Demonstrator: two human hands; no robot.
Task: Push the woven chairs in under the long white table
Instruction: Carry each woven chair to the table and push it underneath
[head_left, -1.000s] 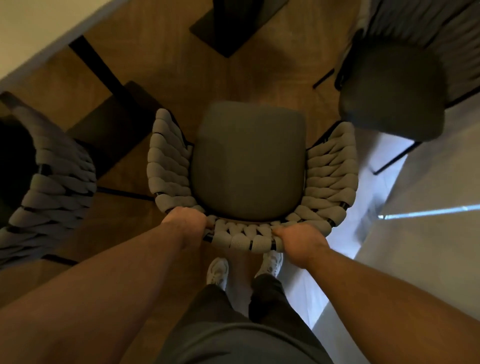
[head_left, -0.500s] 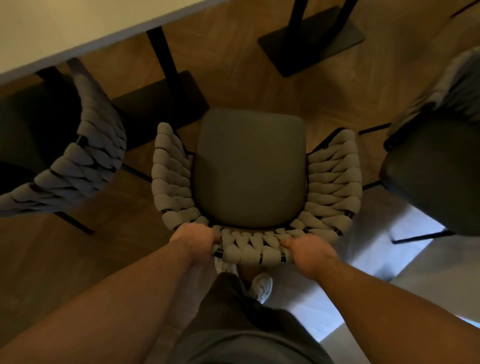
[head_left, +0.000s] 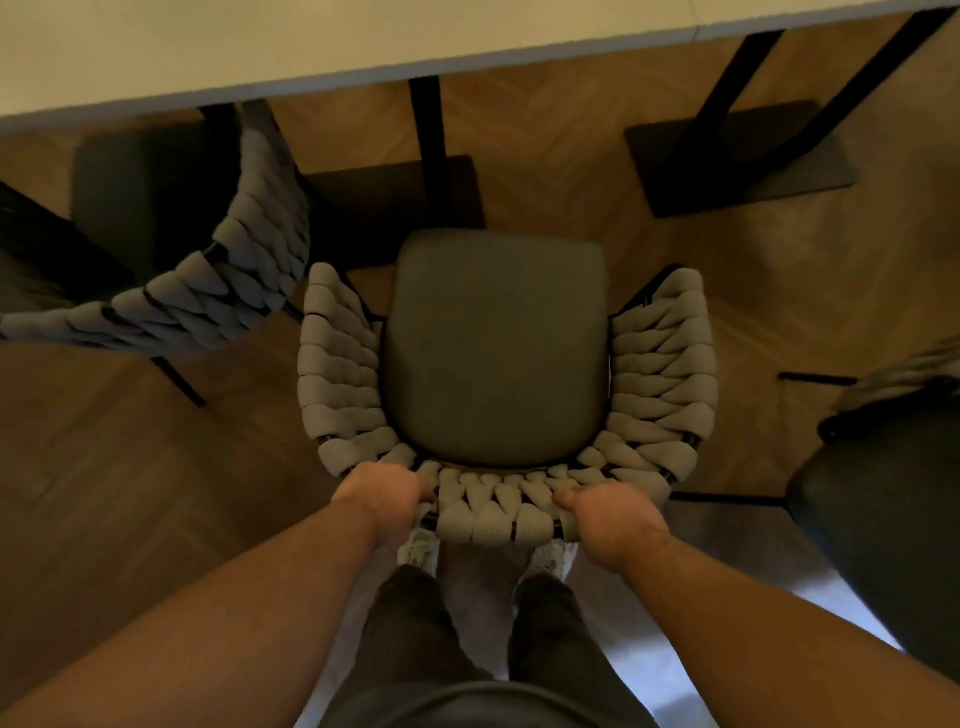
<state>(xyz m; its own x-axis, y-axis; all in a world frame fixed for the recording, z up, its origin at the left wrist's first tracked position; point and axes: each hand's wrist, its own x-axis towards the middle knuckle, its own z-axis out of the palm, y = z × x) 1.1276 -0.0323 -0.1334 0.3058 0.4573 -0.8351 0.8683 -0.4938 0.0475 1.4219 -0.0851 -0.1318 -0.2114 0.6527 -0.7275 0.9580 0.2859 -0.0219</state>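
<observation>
Left hand (head_left: 382, 499) and right hand (head_left: 613, 514) each grip the back rim of the woven chair (head_left: 498, 353), facing the white desk (head_left: 311, 41), seat not yet under it.

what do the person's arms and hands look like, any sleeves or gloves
The left hand and right hand are bare: no gloves, rings or watch visible. Both forearms are bare too, no sleeve in view. Dark trousers and pale shoes show below.
</observation>
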